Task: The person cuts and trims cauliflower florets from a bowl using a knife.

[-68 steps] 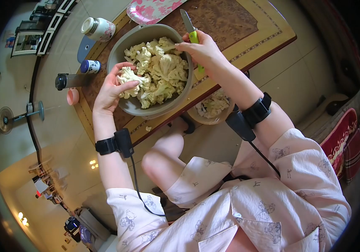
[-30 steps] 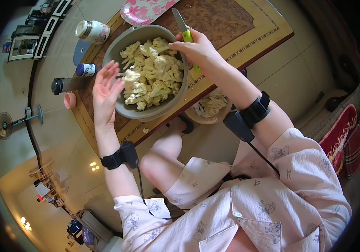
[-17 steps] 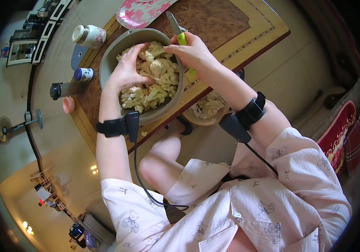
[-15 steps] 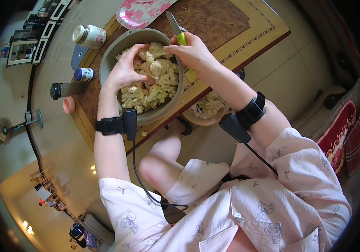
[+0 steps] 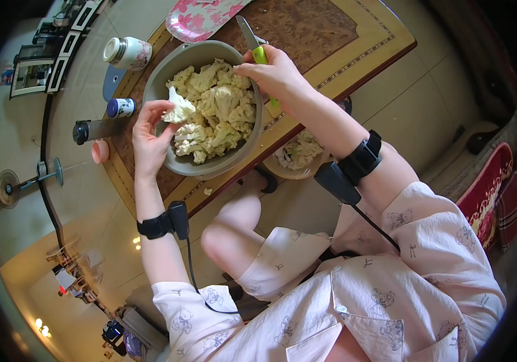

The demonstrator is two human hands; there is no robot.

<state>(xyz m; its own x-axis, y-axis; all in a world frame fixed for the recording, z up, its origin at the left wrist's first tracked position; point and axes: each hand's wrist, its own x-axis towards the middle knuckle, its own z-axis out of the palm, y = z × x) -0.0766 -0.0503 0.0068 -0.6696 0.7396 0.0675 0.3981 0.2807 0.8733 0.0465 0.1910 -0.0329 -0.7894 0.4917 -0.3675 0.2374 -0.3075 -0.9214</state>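
Several cauliflower florets fill a grey bowl standing on the patterned table. My left hand pinches one floret at the left side of the bowl, lifted over its rim. At the bowl's right rim, my right hand is closed round the green handle of a knife, and its blade points up and away from me. The fingers of that hand lie against the rim, and part of the handle is hidden by the palm.
A floral tray lies beyond the bowl. To the left stand a floral jar, a blue-lidded jar, a dark-capped bottle and a pink cup. Below the table edge is a container of cauliflower scraps.
My left hand was down among the florets; it has moved left and up to the bowl's left rim with a floret between its fingers. My right hand has stayed at the right rim with the knife.
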